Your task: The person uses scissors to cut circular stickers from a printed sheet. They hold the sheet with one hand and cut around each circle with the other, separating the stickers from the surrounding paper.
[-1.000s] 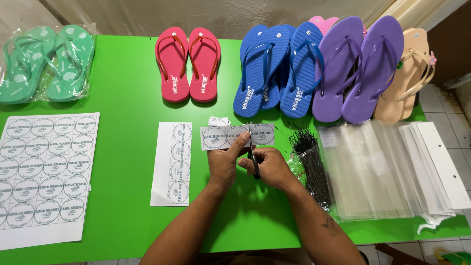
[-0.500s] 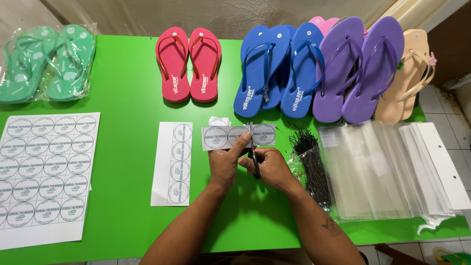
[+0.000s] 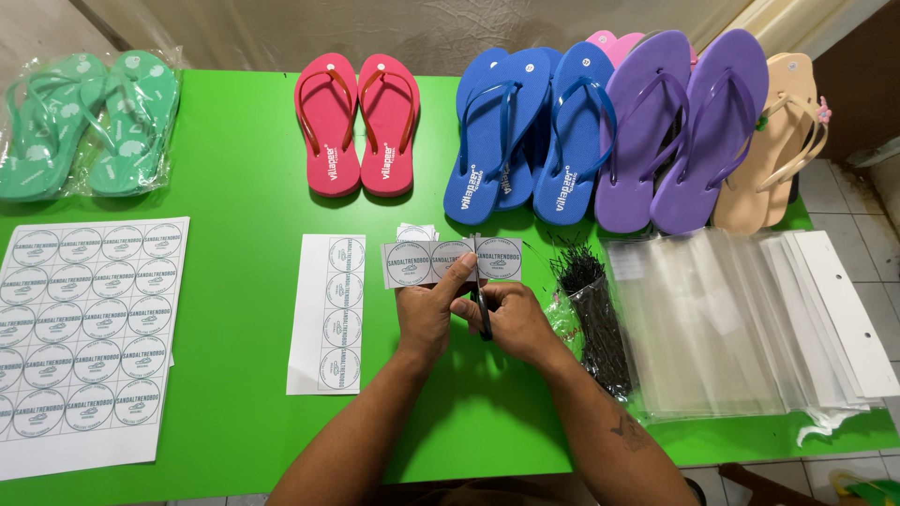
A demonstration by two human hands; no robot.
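— Barely shifted since a moment ago: left hand (image 3: 427, 314) and right hand (image 3: 511, 319) in the same spot at mid-desk, label strip (image 3: 452, 261) a touch lower than before.

— And the grips?

— Left thumb pressed on top of the strip, pinching it against the fingers below. Right hand closed around dark scissors (image 3: 481, 305), blades up at the strip's middle.

— Room around them?

— Open green desk (image 3: 234, 187) to the left of the wrists and toward the near edge. Tighter on the right: bundle of black ties (image 3: 595, 319) just beside the right hand, then clear plastic bags (image 3: 712, 323) reaching almost to the desk's right edge.

— Left side?

— Narrow sticker column (image 3: 328, 314) near the left hand, large sticker sheet (image 3: 84, 342) well apart by the left edge.

— Far edge?

— Lined with flip-flops: bagged green pair (image 3: 89, 122), red pair (image 3: 358, 122), blue pairs (image 3: 530, 131), purple pair (image 3: 680, 126), beige pair (image 3: 773, 141). Small cut scraps (image 3: 415, 231) just beyond the strip.
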